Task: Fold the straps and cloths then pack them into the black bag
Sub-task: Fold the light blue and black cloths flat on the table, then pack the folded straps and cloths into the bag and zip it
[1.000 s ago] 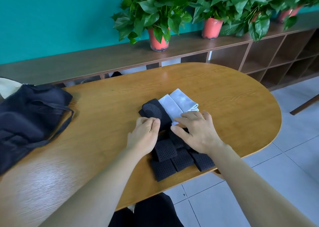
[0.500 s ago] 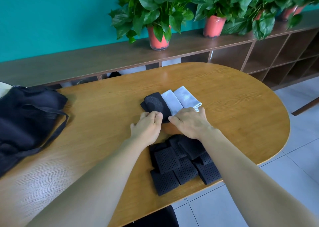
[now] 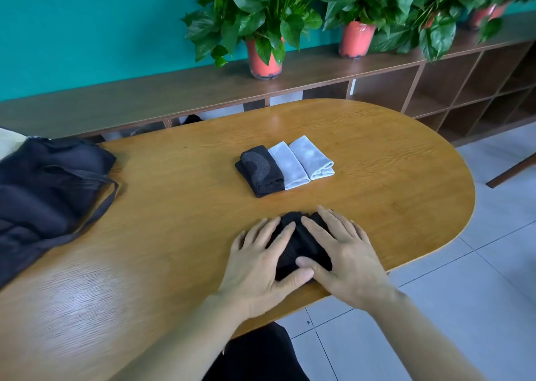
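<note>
A bunch of black perforated straps (image 3: pixel 301 246) lies near the table's front edge. My left hand (image 3: pixel 258 267) and my right hand (image 3: pixel 345 259) rest flat on it from either side, fingers straight, thumbs meeting at its near end. Most of the bunch is hidden under my palms. Farther back, three folded cloths lie side by side: a black one (image 3: pixel 259 170), a white one (image 3: pixel 288 166) and a second white one (image 3: pixel 311 157). The black bag (image 3: pixel 43 195) lies slumped at the table's left end, its strap trailing over the wood.
The oval wooden table (image 3: pixel 406 183) ends in a rounded edge at the right, with tiled floor beyond. A low wooden shelf (image 3: pixel 174 96) behind it carries potted plants (image 3: pixel 261 18). A dark bar (image 3: pixel 510 172) juts in at the right edge.
My hands have come back from the folded cloths to the near edge. The spread-out straps are now gathered into one compact bunch under both palms.
</note>
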Available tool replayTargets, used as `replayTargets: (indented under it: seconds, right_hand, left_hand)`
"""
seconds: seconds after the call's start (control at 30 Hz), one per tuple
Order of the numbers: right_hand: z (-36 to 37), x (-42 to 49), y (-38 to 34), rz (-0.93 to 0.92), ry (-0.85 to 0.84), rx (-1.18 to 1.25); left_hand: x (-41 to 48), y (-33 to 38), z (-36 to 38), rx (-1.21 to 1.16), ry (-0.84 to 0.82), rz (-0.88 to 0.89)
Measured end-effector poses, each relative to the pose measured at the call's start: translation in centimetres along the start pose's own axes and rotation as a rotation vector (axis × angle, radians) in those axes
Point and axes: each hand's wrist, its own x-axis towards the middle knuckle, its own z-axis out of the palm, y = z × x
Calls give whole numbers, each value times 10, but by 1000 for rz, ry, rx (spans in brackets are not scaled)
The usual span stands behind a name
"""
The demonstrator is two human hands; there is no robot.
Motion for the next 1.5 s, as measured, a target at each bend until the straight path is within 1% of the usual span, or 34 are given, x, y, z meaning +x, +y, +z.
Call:
replayTargets:
  seconds: [0.13,0.27,0.4,0.57,0.67,0.77,0.87,1.0,1.13,1.33,1.5]
  right_hand:
    - [4,13,9,111,112,8]
    - [1,27,21,165,140,-12]
    - [1,34,22,178,133,-56]
    - [-9,33,16,189,125,-121]
    - [-19,33,4,172,166,-131]
    - [-23,38,-23,99,234,-118]
    - [-14,49,-65,-2,240,-89]
    - [17,71,-140,-157,154,-43]
    - [50,95,-213,-271,24,-59]
    - [82,130,-287,-354,-62,-51]
    - [106,160,-328,-388,-90,-48]
  left_hand:
    - [21,7,9,36,17,-5]
    - [48,13,11,52,9,20]
    - [56,6,12,100,12,46]
    - [43,2,-9,89,146,50]
    - [23,-12,-27,54,227,23]
    - [-6,-42,-43,51,272,-57]
    - [-40,-84,-60,70,303,-193]
    - [-94,-145,-85,115,364,-374]
    - [-138,-205,-108,159,435,-491]
    - [-181,-273,-127,201,504,-602]
    - [-199,-321,-132,240,473,-708]
